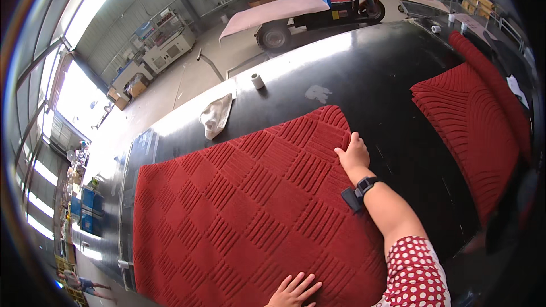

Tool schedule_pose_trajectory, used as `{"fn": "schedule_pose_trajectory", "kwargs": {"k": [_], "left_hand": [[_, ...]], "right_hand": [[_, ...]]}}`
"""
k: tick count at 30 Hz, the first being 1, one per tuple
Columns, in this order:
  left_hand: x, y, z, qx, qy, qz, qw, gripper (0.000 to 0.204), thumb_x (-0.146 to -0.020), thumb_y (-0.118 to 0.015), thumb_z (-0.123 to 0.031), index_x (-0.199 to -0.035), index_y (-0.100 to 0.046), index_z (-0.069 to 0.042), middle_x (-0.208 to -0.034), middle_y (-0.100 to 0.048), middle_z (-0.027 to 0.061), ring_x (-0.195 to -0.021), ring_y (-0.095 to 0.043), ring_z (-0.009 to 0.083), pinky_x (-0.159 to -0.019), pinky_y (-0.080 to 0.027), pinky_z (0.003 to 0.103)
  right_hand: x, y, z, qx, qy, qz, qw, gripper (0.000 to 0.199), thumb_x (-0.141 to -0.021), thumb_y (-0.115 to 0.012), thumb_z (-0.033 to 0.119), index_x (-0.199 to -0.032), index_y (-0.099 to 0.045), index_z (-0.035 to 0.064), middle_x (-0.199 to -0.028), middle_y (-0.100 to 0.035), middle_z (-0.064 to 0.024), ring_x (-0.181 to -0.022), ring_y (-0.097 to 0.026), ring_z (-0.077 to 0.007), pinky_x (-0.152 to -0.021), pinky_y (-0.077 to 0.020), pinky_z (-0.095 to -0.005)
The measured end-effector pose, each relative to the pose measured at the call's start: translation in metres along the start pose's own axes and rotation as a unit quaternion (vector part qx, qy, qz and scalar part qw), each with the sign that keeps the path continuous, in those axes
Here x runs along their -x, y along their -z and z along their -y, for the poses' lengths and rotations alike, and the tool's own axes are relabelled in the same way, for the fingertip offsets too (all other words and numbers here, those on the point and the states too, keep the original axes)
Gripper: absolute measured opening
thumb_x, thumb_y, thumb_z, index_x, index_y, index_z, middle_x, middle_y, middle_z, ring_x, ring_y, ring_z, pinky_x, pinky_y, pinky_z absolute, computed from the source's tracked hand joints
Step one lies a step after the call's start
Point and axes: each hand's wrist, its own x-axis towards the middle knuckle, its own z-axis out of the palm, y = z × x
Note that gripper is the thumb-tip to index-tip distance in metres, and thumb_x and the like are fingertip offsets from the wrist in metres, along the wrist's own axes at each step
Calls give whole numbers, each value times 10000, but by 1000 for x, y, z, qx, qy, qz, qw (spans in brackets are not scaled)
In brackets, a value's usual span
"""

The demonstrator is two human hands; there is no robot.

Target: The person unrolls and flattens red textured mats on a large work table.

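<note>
A red mat (239, 204) with a raised checker pattern of ribbed squares lies across the black table (392, 119) in front of me. My right hand (355, 154) grips its right edge near the far corner, thumb over the top and the other fingers partly hidden. My left hand (293, 291) rests flat on the mat's near part, fingers spread. A black strap with a small dark box (352, 199) is on my right wrist.
More red ribbed mats (469, 119) lie at the right, beside a red roll (489, 74). Beyond my mat are a crumpled pale cloth (216, 116) and a white spool (257, 81). A three-wheeled cart (278, 14) with a pink sheet stands past the table's far edge.
</note>
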Motion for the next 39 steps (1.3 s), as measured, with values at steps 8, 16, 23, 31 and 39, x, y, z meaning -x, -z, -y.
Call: {"fn": "schedule_pose_trajectory", "kwargs": {"k": [8,16,23,31,39], "left_hand": [[-31,18,18,52,-45,20,997,607,-841,-671,-398,-1367,-559,-118,-1437,-488,186,-1328,-432,404,-1092,-338,532],[-320,77,88,-51,-96,-164,980,676,-863,-636,-211,-1478,-392,-73,-1552,-336,201,-1441,-282,432,-1149,-278,548],[-465,44,164,-137,103,-57,984,567,-1005,-383,-422,-1534,-340,-222,-1617,-256,108,-1484,-209,392,-1188,-185,542],[-459,40,143,-125,100,-112,981,659,-950,-456,-528,-1528,-355,-228,-1615,-269,76,-1488,-205,352,-1207,-131,512],[-453,50,143,-127,113,-75,983,675,-959,-421,-549,-1547,-312,-236,-1629,-228,93,-1490,-204,359,-1201,-154,522]], "right_hand": [[-10,7,3,-3,-47,75,996,642,-773,-813,364,-1226,-436,109,-1165,-616,-192,-1079,-638,-367,-880,-547,-464],[-10,2,-22,-2,-37,41,998,623,-799,-785,395,-1249,-443,133,-1133,-626,-214,-1041,-654,-381,-854,-556,-461],[-14,-29,-19,-51,-21,-13,998,444,-852,-721,269,-1134,-469,37,-1045,-638,-235,-953,-682,-403,-793,-573,-490],[108,83,-112,-121,-24,265,956,658,-720,-783,505,-1024,-627,-57,-953,-676,-281,-902,-683,-381,-780,-539,-430],[363,193,-177,-86,-223,302,923,737,-701,-766,648,-1071,-630,25,-990,-707,-219,-948,-686,-372,-844,-537,-415]]}}
